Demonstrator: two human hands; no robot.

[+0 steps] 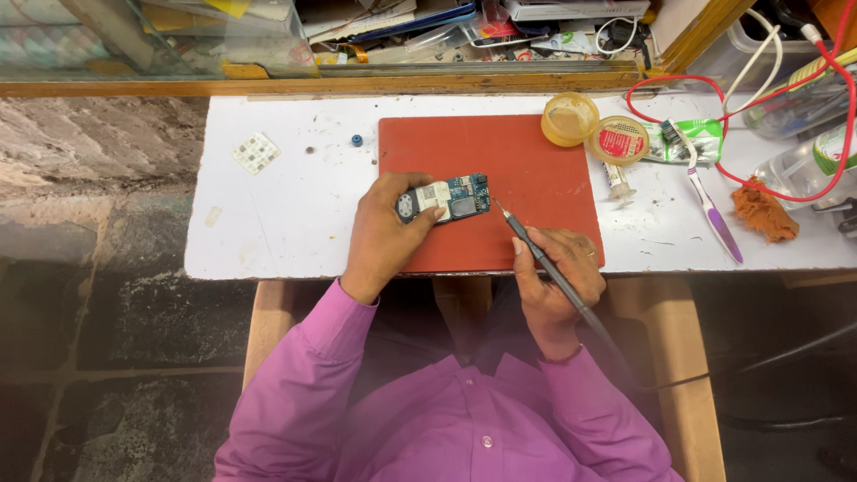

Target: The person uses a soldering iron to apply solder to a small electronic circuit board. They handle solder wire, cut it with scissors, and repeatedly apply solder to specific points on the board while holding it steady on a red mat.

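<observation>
My two hands work over a small circuit board on a red mat.

My left hand (386, 228) pinches the blue circuit board (445, 197) at its left end, holding it on the red mat (527, 161) atop the white table (286, 205). My right hand (553, 281) grips a dark soldering iron (544, 263) like a pen, its tip just right of the board. A purple toothbrush (710, 205) lies further right.

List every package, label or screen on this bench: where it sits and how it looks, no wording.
Tin lid: round, yellow rim, red label, right of the red mat.
Open tin: round, yellow, at the mat's top right corner.
Sachet: green and white, crumpled, right of the lid.
Bottle: clear plastic, green-white label, far right.
No screens.
</observation>
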